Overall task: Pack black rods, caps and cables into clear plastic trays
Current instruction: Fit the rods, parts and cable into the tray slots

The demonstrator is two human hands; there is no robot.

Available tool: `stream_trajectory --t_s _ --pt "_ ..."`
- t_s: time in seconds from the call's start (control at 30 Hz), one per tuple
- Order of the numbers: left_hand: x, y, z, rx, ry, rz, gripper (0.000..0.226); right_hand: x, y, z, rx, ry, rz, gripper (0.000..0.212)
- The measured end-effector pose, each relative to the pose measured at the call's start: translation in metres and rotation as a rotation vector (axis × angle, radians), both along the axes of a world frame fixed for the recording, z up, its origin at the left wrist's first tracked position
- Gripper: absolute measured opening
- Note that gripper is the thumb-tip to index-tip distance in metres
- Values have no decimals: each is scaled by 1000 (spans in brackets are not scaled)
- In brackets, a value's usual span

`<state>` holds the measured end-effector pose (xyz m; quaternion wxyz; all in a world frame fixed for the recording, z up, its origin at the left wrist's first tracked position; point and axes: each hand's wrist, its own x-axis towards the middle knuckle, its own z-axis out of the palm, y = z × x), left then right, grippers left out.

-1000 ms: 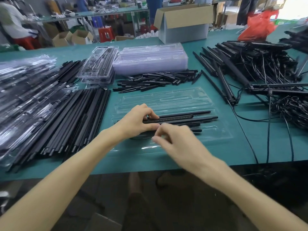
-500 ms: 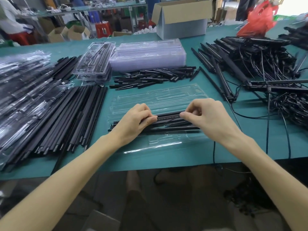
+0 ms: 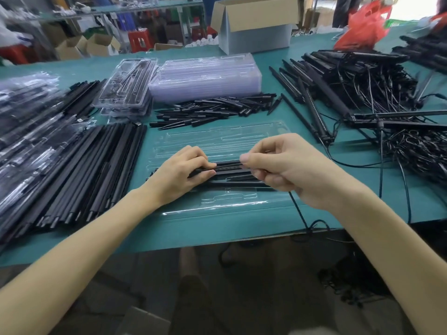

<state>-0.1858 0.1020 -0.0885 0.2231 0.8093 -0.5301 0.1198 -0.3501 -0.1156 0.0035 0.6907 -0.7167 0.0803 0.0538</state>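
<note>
At a green packing table (image 3: 217, 233), a black rod (image 3: 228, 167) is being pinched at both ends. The curled fingers of the left hand (image 3: 179, 172) are being closed around one end, and the thumb and curled fingers of the right hand (image 3: 290, 170) around the other. The rod is being held low over the near half of an open clear tray (image 3: 222, 139), where a few more black pieces (image 3: 242, 181) are lying just beneath the fingertips. Whether it is being seated in a slot cannot be told. Beyond the fingers the tray's far channels are showing unfilled, as is a moulded pocket on the near side of the fingers. A cable (image 3: 300, 213) is trailing from under the right hand over the table edge. The job is judged far from finished. Past the fingertips a stack of empty trays (image 3: 205, 76) and a heap of short black caps (image 3: 212, 110) are waiting. Long rods (image 3: 96, 165) are piled outward of the left hand and cabled rods (image 3: 358, 78) outward of the right, while only a few packed trays (image 3: 125, 85) are stacked beyond the left fingers.
</note>
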Motion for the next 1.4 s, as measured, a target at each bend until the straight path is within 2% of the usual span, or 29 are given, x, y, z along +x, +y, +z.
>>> stream_trajectory --t_s 0.03,0.1,0.13,0.2,0.27,0.4,0.57,0.67,0.77,0.9,1.07,1.13,1.27,1.4 --pt "2 0 0 0 1 5 24 -1 0 5 217 52 65 26" --pt "5 0 -1 -1 11 19 29 -4 -3 16 695 120 162 39" --pt "6 0 -1 -5 18 25 31 -5 -6 19 772 98 186 47" --pt "8 0 -1 -15 26 24 34 -5 -11 24 665 26 216 50" --pt "9 0 -3 -21 29 17 35 -2 -19 29 515 -10 220 42" --pt "8 0 -3 -11 66 44 38 21 -50 39 211 -42 62 35" --pt "8 1 -1 1 56 54 37 47 -60 15 -293 -138 -57 25" --pt "7 1 -1 1 36 55 35 45 -59 -16 -354 -122 -31 13" --pt "5 0 0 17 32 69 40 32 -65 -43 -444 -142 0 21" --pt "5 1 -2 -10 70 67 52 14 -77 -64 -444 -206 -122 22" --pt "5 1 -4 -59 88 77 50 3 -87 -70 -329 -209 -207 17" --pt "5 -1 -3 -43 38 77 46 3 -84 -67 -326 -226 -200 15" --pt "0 -9 5 -88 -183 103 31 7 -74 -54 -256 -253 -210 18" --pt "-32 -35 17 -281 -276 80 25 23 -60 -38 26 -152 -205 18"
